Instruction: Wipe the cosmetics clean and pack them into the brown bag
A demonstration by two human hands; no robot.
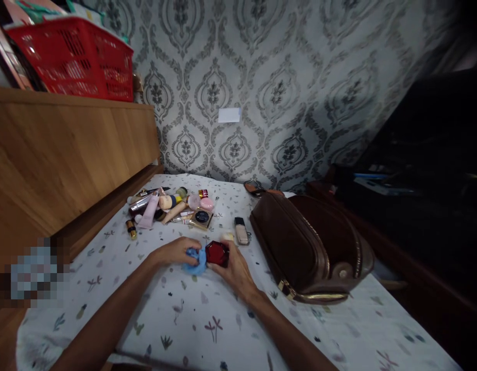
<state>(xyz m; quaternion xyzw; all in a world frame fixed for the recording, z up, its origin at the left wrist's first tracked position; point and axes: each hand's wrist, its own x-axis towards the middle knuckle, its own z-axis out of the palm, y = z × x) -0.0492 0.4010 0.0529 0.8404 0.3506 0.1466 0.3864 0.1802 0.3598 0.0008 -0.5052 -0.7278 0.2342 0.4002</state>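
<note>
In the head view, a pixelated patch at the left edge is hiding whatever lies under it, and darkness on the right is swallowing most of a black shape. The red basket is running out of the frame at the top, so its contents are showing only in part. Behind the red faceted item, a small pale-yellow thing is peeking out, too covered to identify.

The right hand is gripping the red item by its right side, fingers closed around the edge; the palm side is staying out of sight. The left hand is pinching a bunched blue cloth against or just beside the item's left side; actual contact is hard to tell. Both are sitting low over the patterned sheet, between the cosmetics pile and the brown bag.
</note>
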